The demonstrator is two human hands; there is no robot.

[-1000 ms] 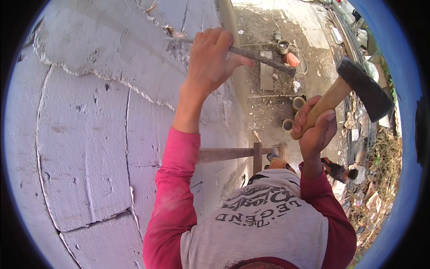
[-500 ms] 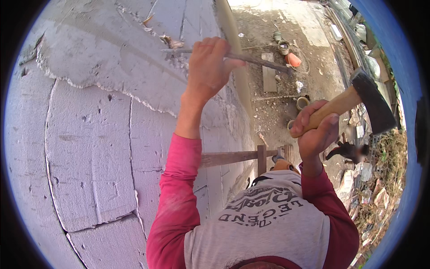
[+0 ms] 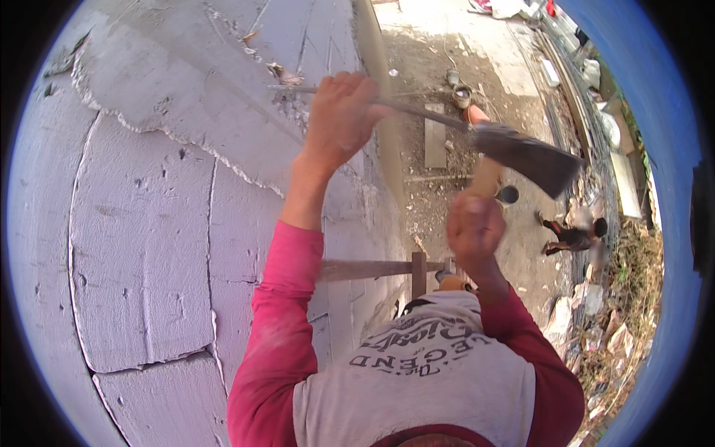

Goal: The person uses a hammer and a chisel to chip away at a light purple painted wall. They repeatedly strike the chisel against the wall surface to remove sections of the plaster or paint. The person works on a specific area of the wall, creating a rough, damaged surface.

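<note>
My left hand (image 3: 342,112) is wrapped round a long thin metal chisel (image 3: 424,112). Its far-left end meets the grey wall by a chipped, ragged spot (image 3: 284,74). In my right hand (image 3: 477,229), somewhat blurred, is the pale wooden handle of a hatchet (image 3: 532,156). The dark flared head points away to the right, and its blunt back overlaps the chisel's right end; whether they touch I cannot tell. A rough-edged layer of plaster (image 3: 179,97) covers the upper part of the block wall (image 3: 141,253).
A wooden bar (image 3: 372,268) runs from the wall past my body. Well below lies the ground, with a plank (image 3: 435,138), buckets (image 3: 462,95), an orange container (image 3: 474,113) and heaped debris (image 3: 618,328). Another person (image 3: 573,237) is down there on the right.
My right hand has swung the hatchet leftward, bringing its head to the chisel's end. My left hand stays on the chisel in nearly the same place. The person below has shifted position.
</note>
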